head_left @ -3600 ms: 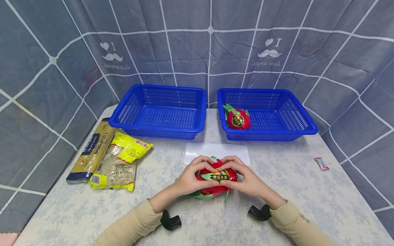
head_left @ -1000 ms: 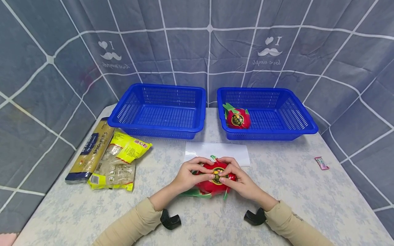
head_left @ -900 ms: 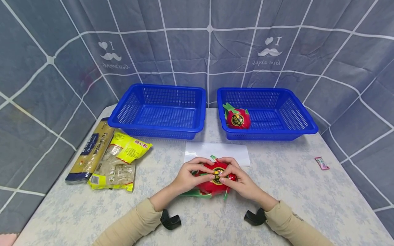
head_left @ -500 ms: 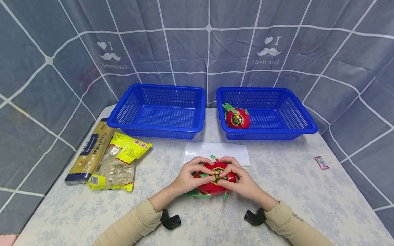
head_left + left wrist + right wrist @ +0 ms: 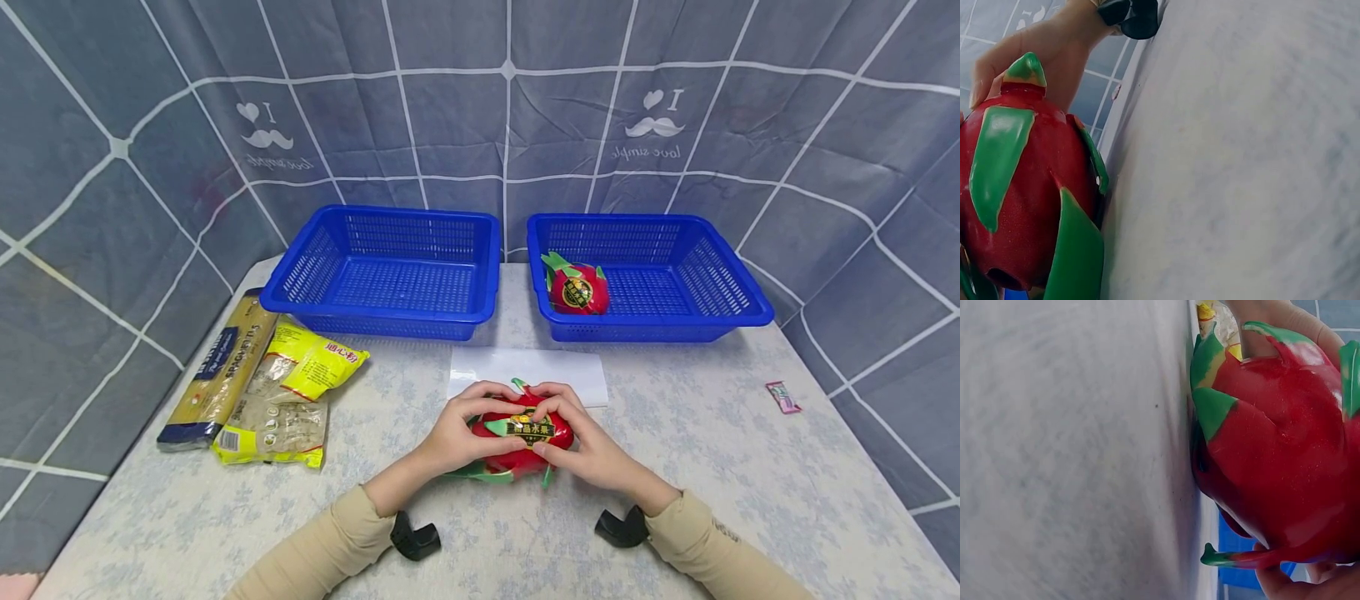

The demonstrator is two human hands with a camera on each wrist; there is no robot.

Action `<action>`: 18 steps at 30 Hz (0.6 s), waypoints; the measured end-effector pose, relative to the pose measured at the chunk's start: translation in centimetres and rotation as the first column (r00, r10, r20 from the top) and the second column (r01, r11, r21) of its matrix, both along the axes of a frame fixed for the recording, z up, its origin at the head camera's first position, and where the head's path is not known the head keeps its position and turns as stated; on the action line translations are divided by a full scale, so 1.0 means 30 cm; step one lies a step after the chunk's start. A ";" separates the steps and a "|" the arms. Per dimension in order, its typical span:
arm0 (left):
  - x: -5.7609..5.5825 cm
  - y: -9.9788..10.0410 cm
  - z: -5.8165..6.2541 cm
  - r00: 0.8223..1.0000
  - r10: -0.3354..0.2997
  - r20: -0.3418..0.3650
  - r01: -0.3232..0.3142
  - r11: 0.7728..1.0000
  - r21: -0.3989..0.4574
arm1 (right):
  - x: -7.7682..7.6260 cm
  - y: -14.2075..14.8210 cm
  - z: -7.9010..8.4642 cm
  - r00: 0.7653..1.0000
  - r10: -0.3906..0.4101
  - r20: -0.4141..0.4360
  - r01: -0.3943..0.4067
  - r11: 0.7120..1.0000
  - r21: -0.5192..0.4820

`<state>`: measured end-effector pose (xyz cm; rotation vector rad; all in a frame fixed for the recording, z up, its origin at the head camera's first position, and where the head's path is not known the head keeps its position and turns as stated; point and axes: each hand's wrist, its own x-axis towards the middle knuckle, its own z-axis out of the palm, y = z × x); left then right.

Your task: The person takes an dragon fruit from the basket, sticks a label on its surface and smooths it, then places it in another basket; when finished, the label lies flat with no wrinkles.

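Observation:
A red dragon fruit (image 5: 501, 454) with green scale tips rests on the table in the head view, a black and gold round label (image 5: 531, 430) on its upper side. My left hand (image 5: 456, 433) grips it from the left, thumb near the label's edge. From the right my right hand (image 5: 592, 446) grips it too, with index finger and thumb at the label. The left wrist view shows the dragon fruit (image 5: 1022, 162) close up, the right hand (image 5: 1054, 56) behind it. In the right wrist view the dragon fruit (image 5: 1285, 450) hides most of both hands.
Two blue baskets (image 5: 378, 317) stand at the back; the right basket (image 5: 660, 321) holds another dragon fruit (image 5: 581, 292). On the left lie a spaghetti pack (image 5: 217, 375) and yellow pasta bags (image 5: 277, 429). A white sheet (image 5: 528, 367) lies behind the hands, a small pink packet (image 5: 783, 397) at right.
Thumbs and index fingers closed in over the label about one second ago; now they have spread apart and more of the label shows. The dragon fruit has stayed in place.

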<state>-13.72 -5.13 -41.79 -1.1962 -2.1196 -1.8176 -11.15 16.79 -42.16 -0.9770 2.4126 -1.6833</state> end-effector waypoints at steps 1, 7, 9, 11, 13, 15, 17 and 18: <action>-0.007 0.000 -0.012 1.000 -0.001 -0.005 0.001 1.000 -0.003 | 0.002 -0.003 0.004 1.000 -0.006 -0.001 0.006 1.000 0.002; -0.027 -0.006 -0.051 0.999 -0.011 0.031 0.012 1.000 -0.010 | 0.030 -0.026 0.073 1.000 -0.017 0.007 0.017 1.000 0.011; -0.028 -0.006 -0.051 0.998 -0.014 0.055 0.015 1.000 -0.008 | 0.036 -0.029 0.092 1.000 -0.020 0.002 0.020 0.999 0.025; -0.027 -0.006 -0.050 0.997 -0.015 0.074 0.015 1.000 -0.009 | 0.036 -0.028 0.098 1.000 -0.025 -0.003 0.025 0.999 0.043; -0.028 -0.006 -0.049 0.996 -0.014 0.086 0.016 1.000 -0.014 | 0.036 -0.026 0.099 1.000 -0.026 -0.007 0.026 0.998 0.055; -0.027 -0.006 -0.049 0.996 -0.014 0.094 0.016 1.000 -0.026 | 0.037 -0.026 0.100 1.000 -0.026 -0.013 0.026 0.998 0.061; -0.028 -0.008 -0.051 0.996 -0.014 0.089 0.017 0.999 -0.033 | 0.036 -0.025 0.095 0.999 -0.025 -0.025 0.026 0.998 0.056; -0.028 -0.008 -0.053 0.996 -0.014 0.085 0.017 0.999 -0.034 | 0.033 -0.023 0.085 0.999 -0.023 -0.028 0.025 0.998 0.052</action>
